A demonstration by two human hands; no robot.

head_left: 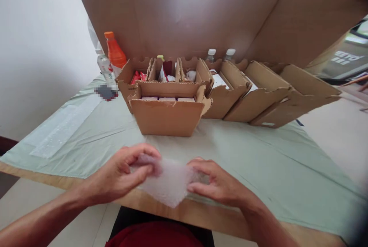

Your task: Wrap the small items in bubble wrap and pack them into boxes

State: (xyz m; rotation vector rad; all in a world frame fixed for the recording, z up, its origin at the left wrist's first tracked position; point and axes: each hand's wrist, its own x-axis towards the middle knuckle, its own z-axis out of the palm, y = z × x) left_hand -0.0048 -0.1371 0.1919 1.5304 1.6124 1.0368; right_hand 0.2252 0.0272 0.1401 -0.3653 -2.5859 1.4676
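Observation:
A piece of translucent bubble wrap (169,181) is stretched between my two hands, just above the table's front edge; it looks blurred. My left hand (130,170) pinches its left end between thumb and fingers, with part of the wrap seen inside the grip. At the right end, my right hand (214,181) grips the wrap with thumb and fingers closed on it. Beyond my hands stands a small cardboard box (166,118) holding several flat-topped items with purplish edges.
Several cardboard bins (227,103) stand in a row behind the small box, before a tall cardboard panel (184,20). An orange bottle (115,51) and a clear bottle (105,66) stand at the back left. Bubble wrap strips (61,128) lie on the left of the green cloth (244,155).

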